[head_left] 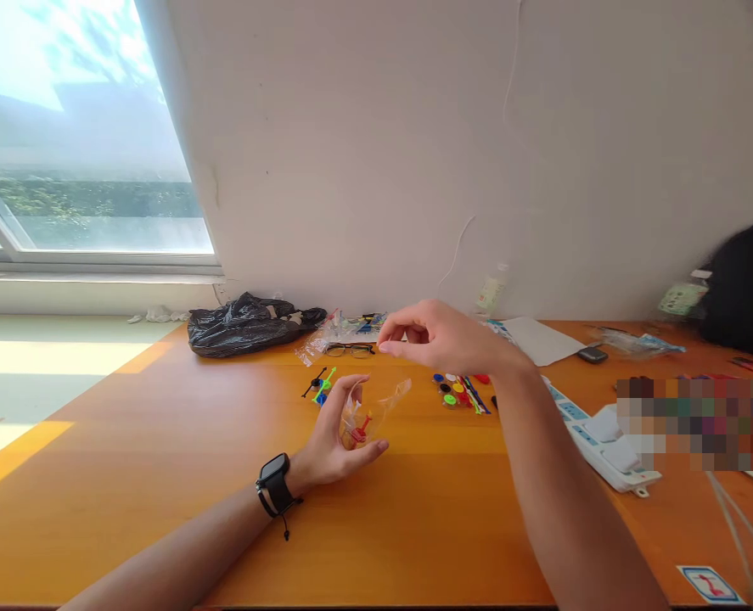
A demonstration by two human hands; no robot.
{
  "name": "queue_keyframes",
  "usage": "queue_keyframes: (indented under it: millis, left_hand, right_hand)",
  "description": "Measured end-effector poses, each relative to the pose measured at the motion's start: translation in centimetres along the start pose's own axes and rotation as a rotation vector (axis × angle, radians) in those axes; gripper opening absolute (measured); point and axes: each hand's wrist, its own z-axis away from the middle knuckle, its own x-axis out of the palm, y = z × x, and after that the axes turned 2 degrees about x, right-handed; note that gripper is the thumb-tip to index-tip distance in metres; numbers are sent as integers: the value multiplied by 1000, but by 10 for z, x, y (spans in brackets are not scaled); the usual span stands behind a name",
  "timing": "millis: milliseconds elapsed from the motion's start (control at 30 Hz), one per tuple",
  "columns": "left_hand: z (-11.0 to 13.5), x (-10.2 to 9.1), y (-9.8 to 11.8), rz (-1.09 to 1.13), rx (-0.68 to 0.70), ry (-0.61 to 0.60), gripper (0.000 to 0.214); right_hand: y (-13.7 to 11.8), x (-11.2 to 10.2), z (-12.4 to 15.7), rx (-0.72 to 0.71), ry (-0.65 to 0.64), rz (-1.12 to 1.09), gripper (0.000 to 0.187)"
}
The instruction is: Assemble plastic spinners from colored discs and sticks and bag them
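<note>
My left hand (pixel 334 445), with a black watch (pixel 274 479) on its wrist, is cupped around a small clear plastic bag (pixel 389 403). Red plastic pieces (pixel 360 431) show inside the bag. Its thumb and fingers stand apart on either side of it. Above and to the right, my right hand (pixel 433 335) is raised, palm down, with thumb and fingertips pinched together; anything between them is too small to make out. Left of the bag lie black, green and blue arrow-shaped pieces (pixel 322 386). Coloured round pieces (pixel 451 389) and thin sticks (pixel 476 397) lie to its right.
A black plastic bag (pixel 249 327) sits at the table's back left, beside eyeglasses (pixel 349 350) and clear packaging. White paper (pixel 542 341) and a small dark object (pixel 592 355) lie behind my right arm. A power strip (pixel 605 450) with plugs is on the right, near a backpack-like black shape (pixel 749 288).
</note>
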Motion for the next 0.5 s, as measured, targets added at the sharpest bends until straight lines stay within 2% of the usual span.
queue_keyframes:
  millis: [100, 233, 367, 500]
  left_hand:
    - [0, 1, 0, 17, 16, -25, 76]
    - [0, 1, 1, 16, 52, -55, 76]
    - [1, 1, 4, -13, 67, -52, 74]
    - [-1, 0, 6, -14, 135, -76, 74]
  right_hand:
    - [31, 3, -15, 21, 63, -71, 32]
    - [82, 19, -37, 97, 4, -182, 33]
    - [112, 49, -52, 138, -180, -422, 35]
    - [118, 91, -64, 100, -398, -493, 30]
